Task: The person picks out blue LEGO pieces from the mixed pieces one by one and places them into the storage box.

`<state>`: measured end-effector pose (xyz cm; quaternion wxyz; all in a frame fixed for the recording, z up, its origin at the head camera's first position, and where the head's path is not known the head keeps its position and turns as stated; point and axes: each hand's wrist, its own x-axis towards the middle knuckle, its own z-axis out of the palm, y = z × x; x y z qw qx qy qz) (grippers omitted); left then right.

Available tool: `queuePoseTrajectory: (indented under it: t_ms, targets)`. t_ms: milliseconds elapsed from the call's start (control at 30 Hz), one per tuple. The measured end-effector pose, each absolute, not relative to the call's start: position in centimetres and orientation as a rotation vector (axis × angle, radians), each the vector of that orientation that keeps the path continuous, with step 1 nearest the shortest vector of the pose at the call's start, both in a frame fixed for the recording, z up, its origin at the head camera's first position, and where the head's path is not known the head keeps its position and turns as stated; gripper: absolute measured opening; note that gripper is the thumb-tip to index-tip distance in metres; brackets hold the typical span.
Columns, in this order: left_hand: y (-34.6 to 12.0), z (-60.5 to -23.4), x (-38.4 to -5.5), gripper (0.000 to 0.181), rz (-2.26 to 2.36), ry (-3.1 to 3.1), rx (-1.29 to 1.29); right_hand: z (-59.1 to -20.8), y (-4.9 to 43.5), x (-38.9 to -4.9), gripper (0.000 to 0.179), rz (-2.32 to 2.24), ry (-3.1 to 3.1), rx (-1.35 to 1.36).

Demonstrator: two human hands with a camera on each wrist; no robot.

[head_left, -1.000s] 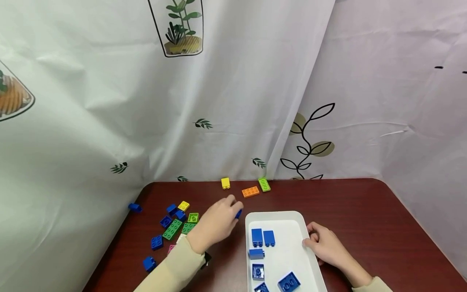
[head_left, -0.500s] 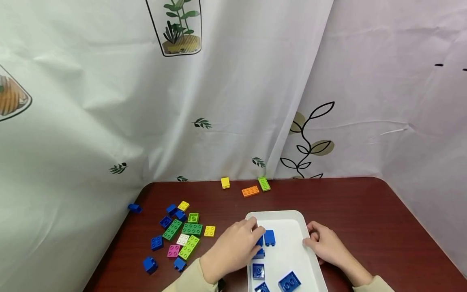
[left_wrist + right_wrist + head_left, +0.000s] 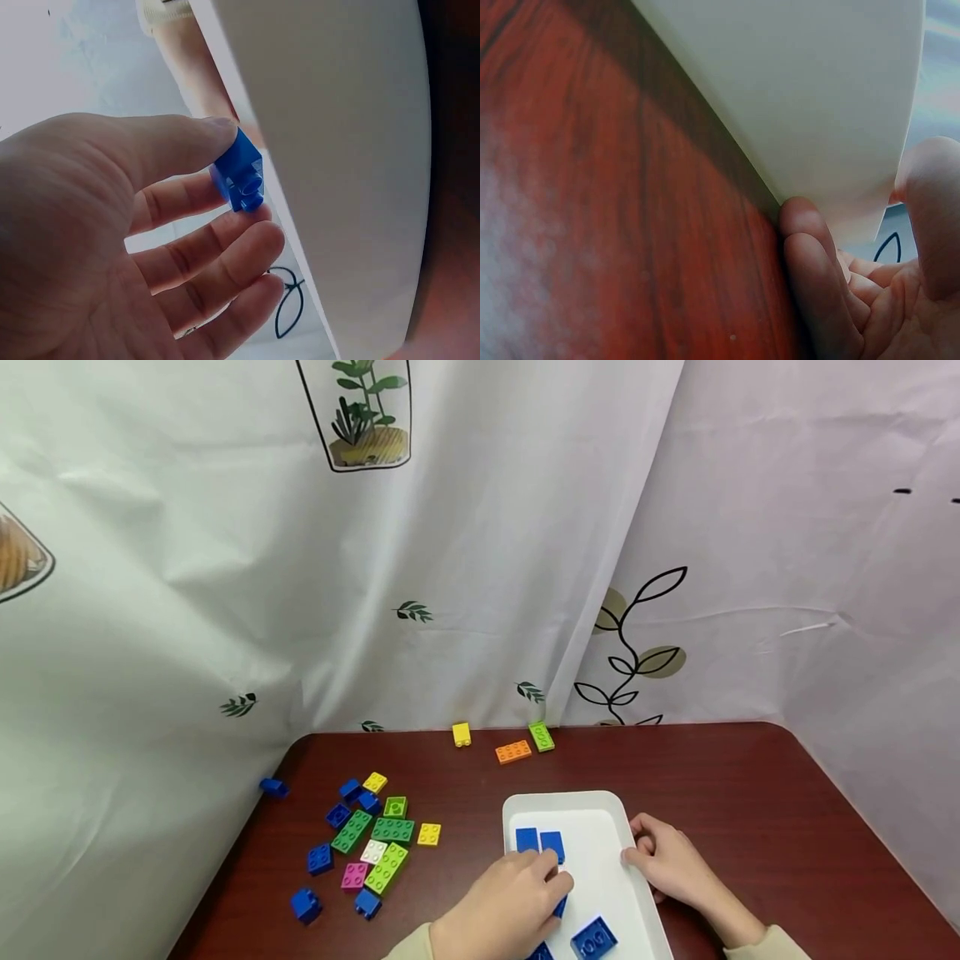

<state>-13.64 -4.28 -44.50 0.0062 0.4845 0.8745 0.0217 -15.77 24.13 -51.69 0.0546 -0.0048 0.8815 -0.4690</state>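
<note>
My left hand (image 3: 506, 902) is over the left part of a white tray (image 3: 603, 852). In the left wrist view, its thumb and fingers pinch a small blue toy brick (image 3: 240, 166) just outside the tray's wall as seen there. Two blue bricks, one of them a brick (image 3: 552, 843) near the hand's fingertips, lie in the far end of the tray. Another blue brick (image 3: 593, 938) lies nearer the front, and the hand covers some others. My right hand (image 3: 675, 868) grips the tray's right rim, thumb on one side and fingers on the other in the right wrist view.
Left of the tray, loose bricks lie in a cluster, among them a green brick (image 3: 393, 830), a lime brick (image 3: 386, 868), a pink brick (image 3: 355, 876) and several blue ones. An orange brick (image 3: 513, 752) is near the table's back edge. A blue brick (image 3: 273, 787) sits at the left edge.
My left hand has come from beyond the tray's left side, carrying a blue brick, and has moved over the tray and nearer the front. The right hand stays on the rim.
</note>
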Motion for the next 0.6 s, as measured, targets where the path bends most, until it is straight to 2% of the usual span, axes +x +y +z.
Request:
queuePoseTrajectory:
  t_ms: [133, 367, 600]
  targets:
    - [-3.9, -44.9, -13.3, 0.043, 0.033, 2.691, 1.556, -51.6, 24.1, -15.7, 0.018, -1.432, 2.667, -0.015]
    - [-4.4, -45.1, -12.9, 0.089, 0.015, 2.611, 1.535, -51.4, 24.1, -15.9, 0.019, -1.427, 2.678, -0.024]
    - [-5.3, -44.8, -12.8, 0.092, 0.025, 2.648, 1.544, -51.7, 24.1, -15.9, 0.017, -1.410, 2.693, -0.018]
